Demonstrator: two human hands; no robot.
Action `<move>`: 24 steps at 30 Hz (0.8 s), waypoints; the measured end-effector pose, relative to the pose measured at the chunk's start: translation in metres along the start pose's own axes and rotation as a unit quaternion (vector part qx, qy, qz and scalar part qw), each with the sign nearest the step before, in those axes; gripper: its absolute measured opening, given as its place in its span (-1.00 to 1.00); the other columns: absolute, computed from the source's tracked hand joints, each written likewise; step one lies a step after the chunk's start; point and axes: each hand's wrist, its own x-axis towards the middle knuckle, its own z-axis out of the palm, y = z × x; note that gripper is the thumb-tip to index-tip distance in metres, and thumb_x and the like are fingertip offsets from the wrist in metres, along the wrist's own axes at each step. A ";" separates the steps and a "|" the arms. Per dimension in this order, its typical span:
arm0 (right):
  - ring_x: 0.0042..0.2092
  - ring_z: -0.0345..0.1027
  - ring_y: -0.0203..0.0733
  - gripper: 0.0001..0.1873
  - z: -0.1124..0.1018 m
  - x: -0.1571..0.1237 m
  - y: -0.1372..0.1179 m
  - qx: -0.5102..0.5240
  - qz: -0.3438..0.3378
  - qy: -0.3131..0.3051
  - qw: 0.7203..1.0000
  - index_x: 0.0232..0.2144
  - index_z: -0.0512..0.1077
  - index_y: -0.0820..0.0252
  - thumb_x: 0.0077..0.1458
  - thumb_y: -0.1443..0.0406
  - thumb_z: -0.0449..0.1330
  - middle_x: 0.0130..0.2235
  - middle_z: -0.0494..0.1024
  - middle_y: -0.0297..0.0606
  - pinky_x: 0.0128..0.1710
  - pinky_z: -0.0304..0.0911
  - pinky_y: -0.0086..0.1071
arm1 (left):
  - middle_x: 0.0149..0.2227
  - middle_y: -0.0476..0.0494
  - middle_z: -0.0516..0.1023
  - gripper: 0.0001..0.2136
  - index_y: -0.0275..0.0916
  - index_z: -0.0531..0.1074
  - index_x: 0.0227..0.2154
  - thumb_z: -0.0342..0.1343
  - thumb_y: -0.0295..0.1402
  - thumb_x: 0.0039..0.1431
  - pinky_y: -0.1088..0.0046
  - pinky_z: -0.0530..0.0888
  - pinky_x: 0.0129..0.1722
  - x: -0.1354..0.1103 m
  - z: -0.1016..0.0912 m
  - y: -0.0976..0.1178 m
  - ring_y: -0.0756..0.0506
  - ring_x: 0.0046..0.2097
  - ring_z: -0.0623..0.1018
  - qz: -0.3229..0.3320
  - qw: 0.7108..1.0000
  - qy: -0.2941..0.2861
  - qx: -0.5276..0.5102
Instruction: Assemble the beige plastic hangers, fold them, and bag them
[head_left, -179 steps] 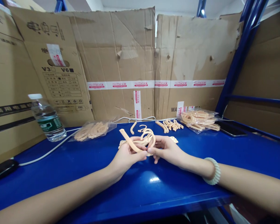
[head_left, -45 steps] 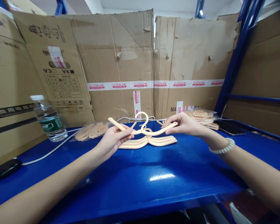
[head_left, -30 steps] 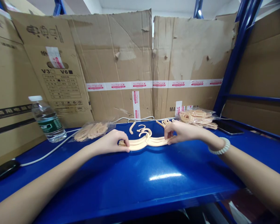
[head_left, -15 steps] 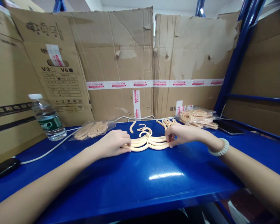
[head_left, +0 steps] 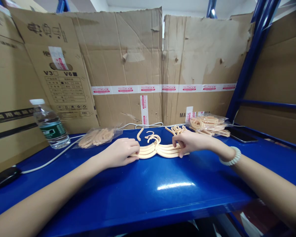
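Observation:
A small stack of cream plastic hangers lies flat on the blue shelf, hooks pointing away from me. My left hand curls over the stack's left ends, fingers closed on them. My right hand grips the right ends, a pale bead bracelet on its wrist. Just behind the stack lie loose cream hooks and loose hanger arms.
A water bottle stands at the left, a clear bag of cream parts beside it. Another bag of parts and a dark phone sit at the right. A white cable runs to a black device. Cardboard boxes wall the back.
Earlier I held one hanger up between both hands, then laid it onto the stack. Since then both hands have stayed on the stack's ends, pressing the hangers together.

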 end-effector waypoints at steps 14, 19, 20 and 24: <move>-0.46 0.30 -0.26 -0.72 -0.004 0.000 0.000 -0.027 0.040 0.018 0.999 -0.26 0.51 0.23 -0.10 0.29 0.33 -0.50 0.47 -0.36 -0.47 0.05 -0.43 | -0.33 -0.14 0.50 -0.86 -0.24 0.40 -0.39 -0.01 -0.37 0.25 0.39 0.35 -0.26 -0.001 0.002 0.000 -0.11 -0.27 0.48 -0.012 1.000 0.006 0.026; -0.48 0.28 -0.29 -0.83 -0.001 0.001 0.006 -0.032 0.044 0.034 0.998 -0.38 0.49 0.21 -0.09 0.27 0.31 -0.51 0.47 -0.37 -0.49 0.03 -0.44 | -0.34 -0.11 0.49 -0.87 -0.23 0.40 -0.37 0.02 -0.32 0.23 0.40 0.34 -0.28 0.000 0.001 0.001 -0.11 -0.28 0.48 -0.015 0.999 0.015 0.029; -0.48 0.28 -0.29 -0.84 -0.001 0.001 0.008 -0.028 0.040 0.037 0.998 -0.41 0.48 0.21 -0.09 0.26 0.31 -0.51 0.47 -0.37 -0.50 0.02 -0.45 | -0.33 -0.10 0.49 -0.87 -0.23 0.40 -0.36 0.03 -0.31 0.23 0.40 0.34 -0.28 0.000 0.001 0.001 -0.11 -0.28 0.48 -0.015 0.999 0.013 0.028; -0.53 0.22 -0.31 -0.67 0.000 0.002 0.013 -0.025 0.034 0.042 0.998 -0.59 0.39 0.22 0.00 0.09 0.26 -0.56 0.44 -0.34 -0.53 0.00 -0.43 | -0.32 -0.09 0.49 -0.87 -0.23 0.39 -0.37 0.04 -0.30 0.23 0.40 0.34 -0.28 -0.001 0.002 0.001 -0.11 -0.28 0.48 -0.018 0.999 0.002 0.029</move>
